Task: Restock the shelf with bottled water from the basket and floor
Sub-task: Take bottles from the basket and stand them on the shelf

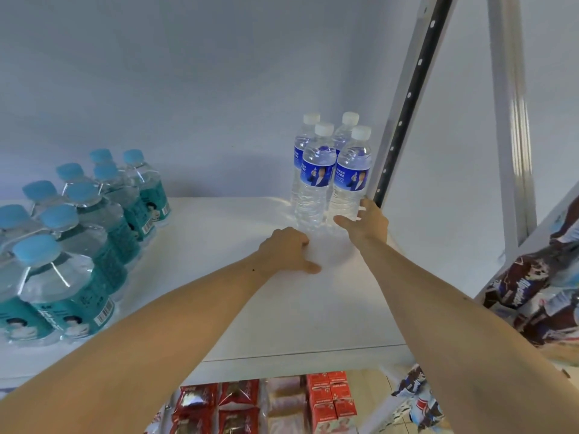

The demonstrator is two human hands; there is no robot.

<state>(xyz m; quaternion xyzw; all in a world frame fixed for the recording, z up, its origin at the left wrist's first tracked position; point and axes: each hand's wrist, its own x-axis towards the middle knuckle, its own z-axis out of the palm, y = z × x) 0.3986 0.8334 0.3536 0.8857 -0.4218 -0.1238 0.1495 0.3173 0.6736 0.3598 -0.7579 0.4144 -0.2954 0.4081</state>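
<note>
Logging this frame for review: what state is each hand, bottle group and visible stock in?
Left hand: fingers curled, resting on shelf, holding nothing.
Right hand: open, fingertips touching front-right bottle.
Blue-label bottles: four, upright, capped, clustered.
Teal-label bottles: upright, capped, in rows.
Red snack packs: on lower shelf.
</note>
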